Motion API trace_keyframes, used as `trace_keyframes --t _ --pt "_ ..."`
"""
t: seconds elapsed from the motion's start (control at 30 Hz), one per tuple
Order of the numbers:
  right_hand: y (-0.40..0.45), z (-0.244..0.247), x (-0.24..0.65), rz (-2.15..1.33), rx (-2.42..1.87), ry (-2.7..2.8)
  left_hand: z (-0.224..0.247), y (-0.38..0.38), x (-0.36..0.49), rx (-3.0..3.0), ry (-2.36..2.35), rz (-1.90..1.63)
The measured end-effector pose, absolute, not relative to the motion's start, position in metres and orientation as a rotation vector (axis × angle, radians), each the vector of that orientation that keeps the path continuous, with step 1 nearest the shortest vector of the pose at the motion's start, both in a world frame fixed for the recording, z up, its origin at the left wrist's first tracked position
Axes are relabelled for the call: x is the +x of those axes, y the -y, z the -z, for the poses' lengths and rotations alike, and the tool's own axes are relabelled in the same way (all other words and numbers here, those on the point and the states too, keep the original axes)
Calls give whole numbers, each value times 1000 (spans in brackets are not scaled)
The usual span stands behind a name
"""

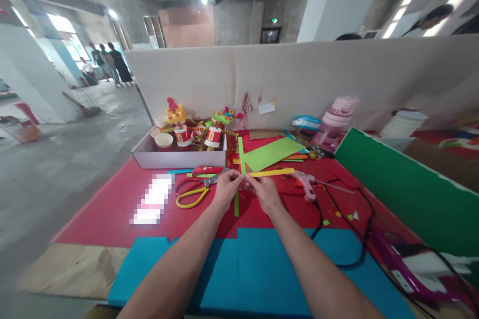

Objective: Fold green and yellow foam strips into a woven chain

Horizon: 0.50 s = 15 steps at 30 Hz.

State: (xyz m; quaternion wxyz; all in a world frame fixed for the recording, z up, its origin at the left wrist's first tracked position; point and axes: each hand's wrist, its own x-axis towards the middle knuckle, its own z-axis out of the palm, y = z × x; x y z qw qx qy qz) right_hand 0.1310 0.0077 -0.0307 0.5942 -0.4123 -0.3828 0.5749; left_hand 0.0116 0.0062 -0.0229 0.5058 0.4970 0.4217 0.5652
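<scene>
My left hand (226,190) and my right hand (265,193) meet above the red table, fingertips pinched together where paper strips cross. A light green paper strip (241,152) runs up from that point, and a green end hangs below the fingers. To the right a yellow paper strip (275,172) sticks out over my right fingers. The exact joint between strips is hidden by my fingertips. Scissors (192,199) with a yellow handle lie just left of my left hand. Right of my hands rests a pink glue gun (306,184). Green paper sheets (275,153) lie behind.
A shallow box (179,160) at back left holds paper-cup figures (182,135) with folded-strip arms. Black cables (368,204) cross the right side near paper scraps. A green board (407,189) stands at right, a pale partition (209,77) behind. Blue sheets (220,269) cover the front edge.
</scene>
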Motion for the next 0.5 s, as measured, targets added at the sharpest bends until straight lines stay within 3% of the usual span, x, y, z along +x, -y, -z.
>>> trace_keyframes --t 0.5 --pt "-5 26 135 -1245 -999 997 22 -5 6 1126 -984 -1380"
